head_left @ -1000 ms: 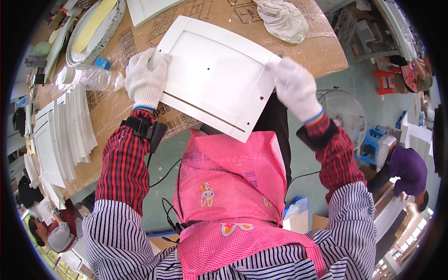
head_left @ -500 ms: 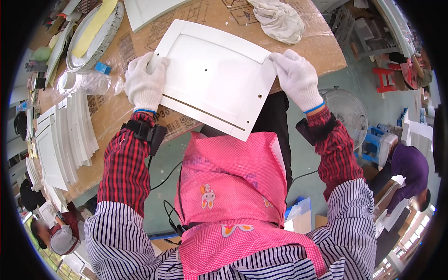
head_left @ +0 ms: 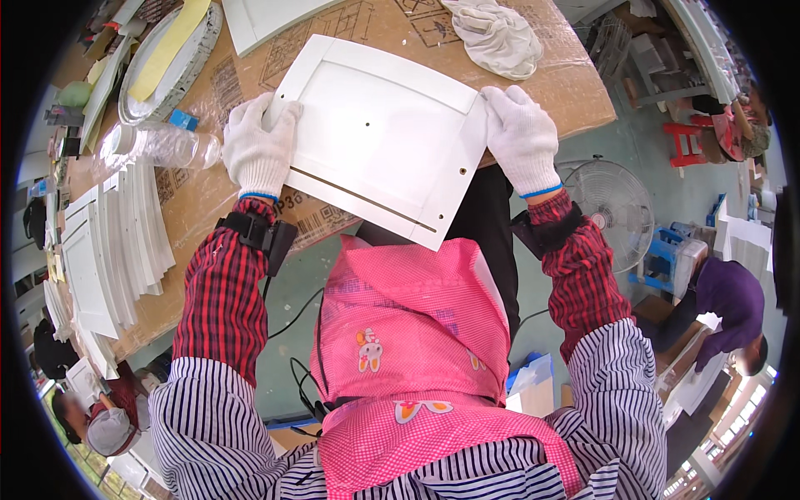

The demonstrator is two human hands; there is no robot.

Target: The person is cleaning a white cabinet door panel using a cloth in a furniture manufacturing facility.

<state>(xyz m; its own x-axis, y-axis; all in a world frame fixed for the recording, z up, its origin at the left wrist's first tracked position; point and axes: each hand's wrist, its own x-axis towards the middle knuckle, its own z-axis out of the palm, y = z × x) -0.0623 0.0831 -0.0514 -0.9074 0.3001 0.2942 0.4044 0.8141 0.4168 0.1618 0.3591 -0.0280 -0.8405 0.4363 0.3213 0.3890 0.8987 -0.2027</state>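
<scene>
A white panel [head_left: 375, 146] with a recessed middle, a long slot and several small holes lies tilted across the table's near edge, its lower right corner reaching out toward my apron. My left hand [head_left: 260, 146], in a white knitted glove, grips the panel's left edge with the thumb on its face. At the upper right corner my right hand [head_left: 521, 129], gloved the same way, holds the edge; its fingertips are partly hidden behind the panel.
A cardboard-covered table [head_left: 575, 92] carries a crumpled white cloth [head_left: 496, 37], a clear plastic bottle [head_left: 162, 147], a small blue box [head_left: 182, 121] and a stack of white panels [head_left: 125, 242]. A floor fan [head_left: 607, 212] stands to the right. Other people work at both sides.
My right hand has shifted slightly left and turned more upright along the panel's right edge, its forearm swinging inward. The left hand and the panel have barely moved.
</scene>
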